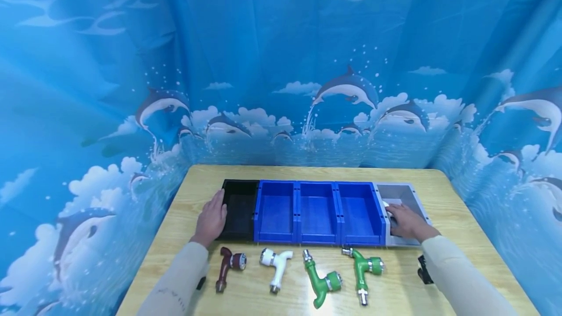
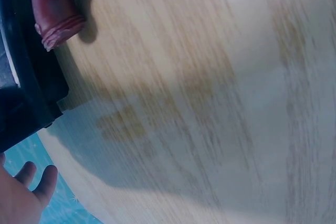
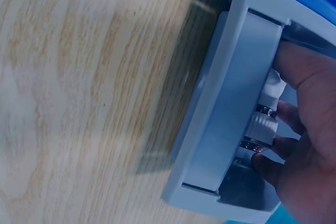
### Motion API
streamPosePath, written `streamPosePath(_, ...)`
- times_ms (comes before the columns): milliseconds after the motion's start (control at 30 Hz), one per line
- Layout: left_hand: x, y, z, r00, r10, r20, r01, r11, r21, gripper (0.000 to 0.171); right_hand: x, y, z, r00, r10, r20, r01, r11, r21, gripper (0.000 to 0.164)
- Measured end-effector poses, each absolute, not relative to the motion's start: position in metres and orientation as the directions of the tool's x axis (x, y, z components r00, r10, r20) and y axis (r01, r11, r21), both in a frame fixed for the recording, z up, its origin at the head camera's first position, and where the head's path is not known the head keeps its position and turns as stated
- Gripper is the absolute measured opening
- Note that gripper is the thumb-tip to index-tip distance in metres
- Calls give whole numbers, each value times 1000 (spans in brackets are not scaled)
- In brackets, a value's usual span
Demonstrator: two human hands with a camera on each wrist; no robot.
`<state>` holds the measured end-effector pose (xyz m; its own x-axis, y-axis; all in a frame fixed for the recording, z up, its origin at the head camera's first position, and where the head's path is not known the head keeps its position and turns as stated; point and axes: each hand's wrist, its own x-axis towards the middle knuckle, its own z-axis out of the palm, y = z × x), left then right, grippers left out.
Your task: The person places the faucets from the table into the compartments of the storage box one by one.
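Inside the grey bin (image 1: 397, 191) at the right end of the row, my right hand (image 1: 407, 221) grips a white tap (image 3: 261, 127) with chrome rings. The thumb and fingers curl round it in the right wrist view, hiding part of its body. My left hand (image 1: 211, 218) rests at the left side of the black bin (image 1: 240, 213), its fingers extended along the rim. Nearest that hand on the table lies a dark red tap (image 1: 225, 269), whose end also shows in the left wrist view.
Several blue bins (image 1: 275, 211) stand in a row between the black and grey ones. In front lie another white tap (image 1: 279, 267) and two green taps, one angled (image 1: 319, 283) and one upright in view (image 1: 361, 269). A black object (image 1: 424, 271) lies beside the right forearm.
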<state>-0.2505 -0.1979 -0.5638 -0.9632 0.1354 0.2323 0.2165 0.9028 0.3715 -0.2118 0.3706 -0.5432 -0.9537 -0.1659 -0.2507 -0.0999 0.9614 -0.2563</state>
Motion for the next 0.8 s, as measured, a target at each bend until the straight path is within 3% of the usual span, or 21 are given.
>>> streamPosePath(800,-253,-202,-566,-959,163,231,241,899,366,50,-204,371,-536,-959,-220,-177,-166,947,-276,58)
